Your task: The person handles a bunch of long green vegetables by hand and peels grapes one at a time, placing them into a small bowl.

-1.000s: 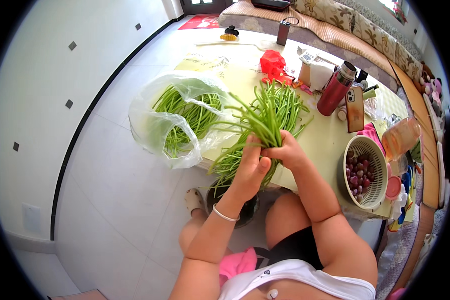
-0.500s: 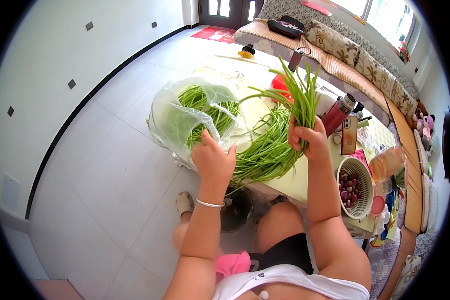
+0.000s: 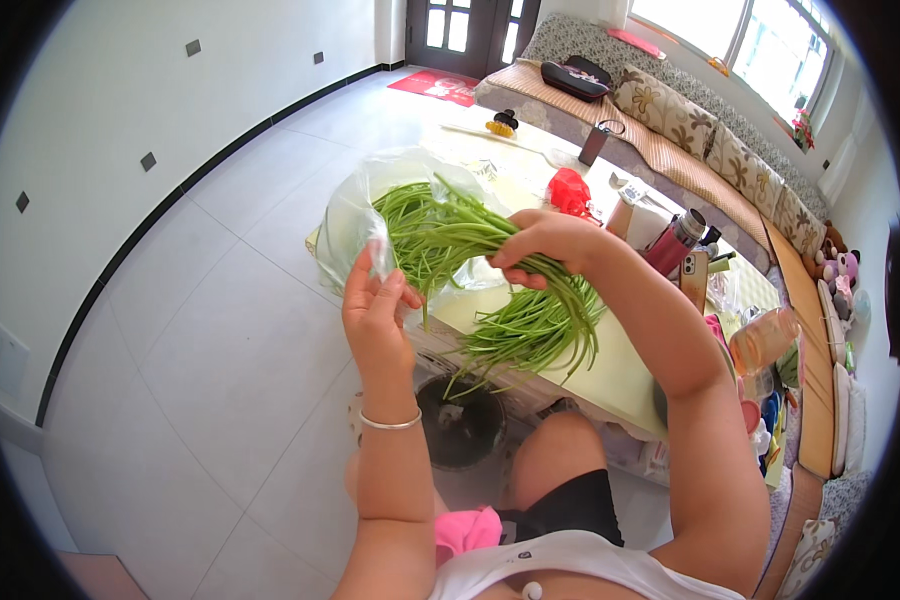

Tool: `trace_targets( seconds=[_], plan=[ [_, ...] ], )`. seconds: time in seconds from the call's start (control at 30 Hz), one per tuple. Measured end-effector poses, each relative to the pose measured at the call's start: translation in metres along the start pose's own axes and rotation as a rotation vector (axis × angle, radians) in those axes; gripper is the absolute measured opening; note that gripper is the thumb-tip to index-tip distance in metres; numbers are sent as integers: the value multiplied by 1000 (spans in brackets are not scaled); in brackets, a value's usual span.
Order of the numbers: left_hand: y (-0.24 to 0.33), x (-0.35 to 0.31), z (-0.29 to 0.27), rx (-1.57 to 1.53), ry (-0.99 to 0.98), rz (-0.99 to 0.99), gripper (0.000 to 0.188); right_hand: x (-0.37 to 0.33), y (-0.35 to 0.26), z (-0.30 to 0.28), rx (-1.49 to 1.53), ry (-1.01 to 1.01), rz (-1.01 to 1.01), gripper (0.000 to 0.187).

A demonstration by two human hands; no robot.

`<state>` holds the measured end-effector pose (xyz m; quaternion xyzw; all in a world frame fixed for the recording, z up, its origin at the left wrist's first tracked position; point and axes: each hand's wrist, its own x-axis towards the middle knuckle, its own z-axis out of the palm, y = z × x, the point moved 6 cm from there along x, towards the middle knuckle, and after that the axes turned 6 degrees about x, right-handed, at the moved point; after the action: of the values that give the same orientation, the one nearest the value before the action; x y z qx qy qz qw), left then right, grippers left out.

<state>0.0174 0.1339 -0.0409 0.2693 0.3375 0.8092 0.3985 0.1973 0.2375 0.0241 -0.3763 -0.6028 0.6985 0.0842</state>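
My right hand (image 3: pixel 555 243) is closed round a bunch of long green vegetable stems (image 3: pixel 460 228), held sideways with its far end at the mouth of a clear plastic bag (image 3: pixel 342 222). More such stems lie inside the bag, partly covered by the bunch. At the bag's near edge, my left hand (image 3: pixel 378 318) pinches the plastic between thumb and fingers. A loose pile of green stems (image 3: pixel 535 335) rests on the table (image 3: pixel 620 365) below my right hand, some hanging over its front edge.
Under the table edge stands a dark bin (image 3: pixel 460 425). To the right are a maroon thermos (image 3: pixel 673 243), a phone (image 3: pixel 694 278) and a tilted clear jar (image 3: pixel 765 340). A red plastic bag (image 3: pixel 570 190) and a dark cup (image 3: pixel 595 145) stand farther back, before a long sofa (image 3: pixel 660 115).
My right hand has swung left, tipping the upright bunch over toward the bag's mouth. My left hand has shifted slightly left and pulled at the bag's edge.
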Motion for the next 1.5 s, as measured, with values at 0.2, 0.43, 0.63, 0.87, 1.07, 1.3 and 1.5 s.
trace_targets(
  seconds=[0.2, 0.43, 0.63, 0.87, 1.07, 1.3, 1.5],
  plan=[
    [4, -4, -5, 219, -6, -72, 28, 83, 22, -2, 313, -86, 235, 14],
    [11, -8, 2, 148, -127, -211, 28, 139, 21, -35, 835, -44, 205, 17],
    [24, -9, -2, 160, -164, -189, 40, 155, 9, -85, 1172, 428, -68, 9],
    [27, -16, 15, 220, -257, -174, 50, 162, 3, -95, 647, 819, -167, 14],
    [26, -20, 22, 193, -295, -159, 56, 213, 26, -38, 695, 727, -147, 16],
    [32, -10, 4, 166, -182, 51, 57, 227, 55, -3, 520, 736, -196, 21],
    [38, -6, -12, 283, -107, 224, 60, 191, 58, 8, 656, 469, -193, 30]
  ],
)
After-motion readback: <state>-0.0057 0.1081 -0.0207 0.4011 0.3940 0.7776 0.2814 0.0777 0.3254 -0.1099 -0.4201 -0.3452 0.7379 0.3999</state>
